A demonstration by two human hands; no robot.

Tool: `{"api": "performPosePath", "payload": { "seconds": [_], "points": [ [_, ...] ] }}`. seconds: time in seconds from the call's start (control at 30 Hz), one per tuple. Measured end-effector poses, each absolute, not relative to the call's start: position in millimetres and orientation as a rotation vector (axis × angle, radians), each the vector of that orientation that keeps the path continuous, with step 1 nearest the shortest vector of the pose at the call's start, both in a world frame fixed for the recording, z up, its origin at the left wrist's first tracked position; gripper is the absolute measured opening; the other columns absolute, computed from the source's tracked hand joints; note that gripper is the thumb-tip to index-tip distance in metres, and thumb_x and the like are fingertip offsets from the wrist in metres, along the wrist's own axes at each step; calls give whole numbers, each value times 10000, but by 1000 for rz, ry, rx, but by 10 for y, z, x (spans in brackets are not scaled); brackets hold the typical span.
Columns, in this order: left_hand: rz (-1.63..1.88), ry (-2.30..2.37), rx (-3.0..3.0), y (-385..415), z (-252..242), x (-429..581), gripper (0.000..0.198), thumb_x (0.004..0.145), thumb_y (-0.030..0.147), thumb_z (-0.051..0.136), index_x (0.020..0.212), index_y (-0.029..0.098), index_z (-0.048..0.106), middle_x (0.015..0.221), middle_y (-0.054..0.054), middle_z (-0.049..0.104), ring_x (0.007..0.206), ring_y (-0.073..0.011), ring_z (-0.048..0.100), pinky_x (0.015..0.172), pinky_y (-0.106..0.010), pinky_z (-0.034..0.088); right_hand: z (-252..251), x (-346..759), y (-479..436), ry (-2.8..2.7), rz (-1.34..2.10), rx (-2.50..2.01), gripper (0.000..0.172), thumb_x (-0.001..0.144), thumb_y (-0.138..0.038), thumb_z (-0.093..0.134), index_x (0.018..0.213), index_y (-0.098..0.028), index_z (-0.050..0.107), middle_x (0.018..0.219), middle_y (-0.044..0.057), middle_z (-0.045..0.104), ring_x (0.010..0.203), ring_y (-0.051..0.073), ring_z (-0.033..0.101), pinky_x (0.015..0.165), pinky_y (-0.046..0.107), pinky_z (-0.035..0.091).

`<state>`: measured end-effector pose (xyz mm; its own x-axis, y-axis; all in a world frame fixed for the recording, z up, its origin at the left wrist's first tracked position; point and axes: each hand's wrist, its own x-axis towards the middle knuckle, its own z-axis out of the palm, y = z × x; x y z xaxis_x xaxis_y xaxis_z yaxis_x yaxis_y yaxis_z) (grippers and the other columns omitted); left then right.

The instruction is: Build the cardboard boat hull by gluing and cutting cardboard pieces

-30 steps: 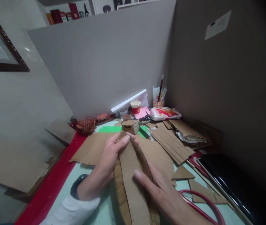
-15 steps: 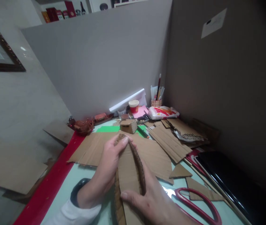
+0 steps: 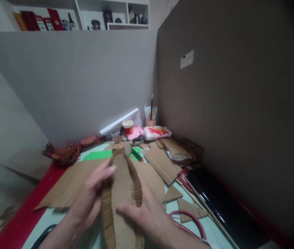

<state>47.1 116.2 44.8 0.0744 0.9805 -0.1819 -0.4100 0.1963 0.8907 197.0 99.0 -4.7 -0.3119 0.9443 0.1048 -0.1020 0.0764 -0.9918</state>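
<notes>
Pressure kept even along both curved side strips, so that the corrugated edge strips sit flush against the flat panel without buckling. Best done by pinching near the pointed far end first, then working back toward the body, with the piece held low over the pale green desk mat [image 3: 209,224].

Left hand [image 3: 88,200] half open, fingers [image 3: 105,172] stretched forward and pressed against the left side of the long, boat-shaped brown cardboard piece [image 3: 122,186], thumb hidden behind it. Right hand [image 3: 149,216] spread flat and loose, thumb laid across the piece's upper face, remaining fingers cradling its right corrugated strip from outside. Neither hand clenched; both grasping the same piece between them, raised a little above the flat brown cardboard sheets [image 3: 69,183] in the middle of the desk, tip pointing away toward the small cardboard box [image 3: 123,148].

Just beside the right hand, red-handled scissors [image 3: 188,221] on the mat. Farther back, a red and white paper cup [image 3: 128,126] near the grey partition.
</notes>
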Motion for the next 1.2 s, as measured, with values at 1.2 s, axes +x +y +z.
{"api": "performPosePath", "payload": {
  "seconds": [1.2],
  "points": [
    [1067,1192,1136,1652,-132,146,780,652,242,816,1345,89,491,1255,-200,697,1152,-359,658,928,-412,530,405,3323,1720,-2328,-152,-1867,123,971,-172,578,1057,-155,664,1162,96,663,1073,230,617,901,365,511]
  ]
}}
